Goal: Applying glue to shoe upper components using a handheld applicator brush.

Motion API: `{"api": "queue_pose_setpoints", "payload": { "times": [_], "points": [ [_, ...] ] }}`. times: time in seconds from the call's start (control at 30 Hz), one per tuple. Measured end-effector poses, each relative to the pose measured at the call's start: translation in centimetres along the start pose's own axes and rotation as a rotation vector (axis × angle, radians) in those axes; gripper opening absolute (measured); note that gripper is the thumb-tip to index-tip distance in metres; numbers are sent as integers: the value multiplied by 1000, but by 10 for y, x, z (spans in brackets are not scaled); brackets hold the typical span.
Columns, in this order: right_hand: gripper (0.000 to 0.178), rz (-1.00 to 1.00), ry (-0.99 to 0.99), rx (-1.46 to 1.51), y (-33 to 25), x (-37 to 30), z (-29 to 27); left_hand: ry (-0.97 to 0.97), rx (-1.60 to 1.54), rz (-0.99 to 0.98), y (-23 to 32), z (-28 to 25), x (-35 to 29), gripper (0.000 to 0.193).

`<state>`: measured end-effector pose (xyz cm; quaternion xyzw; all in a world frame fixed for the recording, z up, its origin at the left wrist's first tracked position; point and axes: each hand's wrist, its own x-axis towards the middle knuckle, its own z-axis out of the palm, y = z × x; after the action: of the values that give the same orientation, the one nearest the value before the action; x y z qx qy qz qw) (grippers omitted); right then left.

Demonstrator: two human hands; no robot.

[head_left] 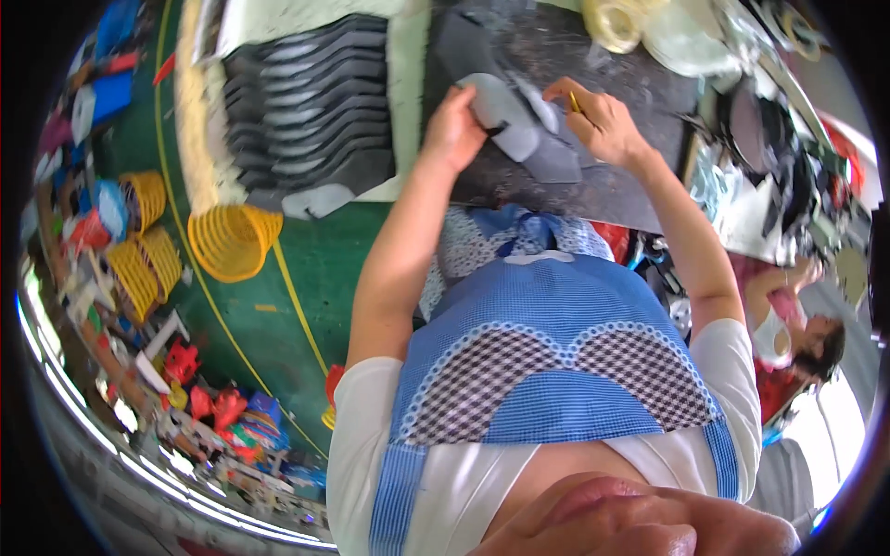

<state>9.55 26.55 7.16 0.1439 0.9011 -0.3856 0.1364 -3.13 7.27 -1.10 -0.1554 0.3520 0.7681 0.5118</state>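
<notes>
A dark table (649,104) carries a yellowish roll (614,25) and some clear plastic (688,39) toward its far right corner. On the pale table (408,102) along its left side, overlapping dark grey pieces (320,111) run in a row to the near edge.

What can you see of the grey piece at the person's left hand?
The grey piece looks flat and two-toned: a light-grey panel with a rounded upper end, an angular dark-grey part at lower right, and a small black mark on the left edge. Material looks like soft sheet; blur hides the texture. It lies slantwise over the dark worktop. The left hand touches its upper-left edge.
</notes>
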Motion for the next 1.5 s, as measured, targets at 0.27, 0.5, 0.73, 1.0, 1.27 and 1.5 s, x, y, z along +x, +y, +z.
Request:
{"api": "queue_pose_setpoints", "payload": {
  "times": [0.27, 0.5, 0.73, 1.0, 1.27, 1.5],
  "points": [
    [43, -273, -177, 164, -51, 27, -4, 142, -248, 534, 40, -19, -138, 37],
    [42, -320, -396, 33, -133, 62, 97, 723, -285, 904, 33, -124, -205, 33],
    [30, -89, -317, -442, -160, 127, 178, 1029, 350, 907, 79, -211, -166, 68],
    [24, -112, -249, -543, -155, 127, 145, 971, 265, 744, 84, -211, -136, 75],
    [31, 270, 890, 653, 11, 7, -54, 678, -419, 541, 77, -227, -179, 55],
    [36, 246, 1040, 839, 106, 42, -68, 534, -477, 515, 63, -199, -165, 62]
  ]
}}
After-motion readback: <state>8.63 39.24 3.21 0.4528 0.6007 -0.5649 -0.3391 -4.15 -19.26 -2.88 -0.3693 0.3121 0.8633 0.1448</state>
